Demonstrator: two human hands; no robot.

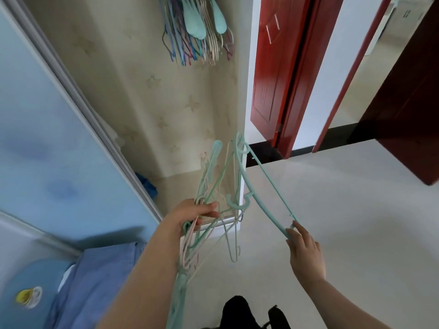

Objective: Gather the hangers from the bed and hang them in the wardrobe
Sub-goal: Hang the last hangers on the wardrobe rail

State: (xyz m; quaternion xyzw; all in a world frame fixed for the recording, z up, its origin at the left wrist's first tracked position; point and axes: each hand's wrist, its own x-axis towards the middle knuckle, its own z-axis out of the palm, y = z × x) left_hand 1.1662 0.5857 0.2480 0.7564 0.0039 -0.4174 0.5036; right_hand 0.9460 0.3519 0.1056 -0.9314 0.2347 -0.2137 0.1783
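Left hand (197,213) — grip curled round a tangled bundle of thin mint, pink and cream plastic hangers (209,210), held in front of the open wardrobe (166,110). Right hand (305,252) — fingertips pinching the end of one mint-green plastic hanger (263,181), apparently still hooked into the bundle. More coloured hangers (197,29) hang inside the wardrobe.

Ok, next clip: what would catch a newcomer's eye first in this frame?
Probably the tangle of pastel hangers at centre, gripped by the left hand, while the right hand pinches the end of one long mint hanger pulled out to the side. Next, the dense cluster of hung hangers at the top of the open wardrobe, and the red door to its right.
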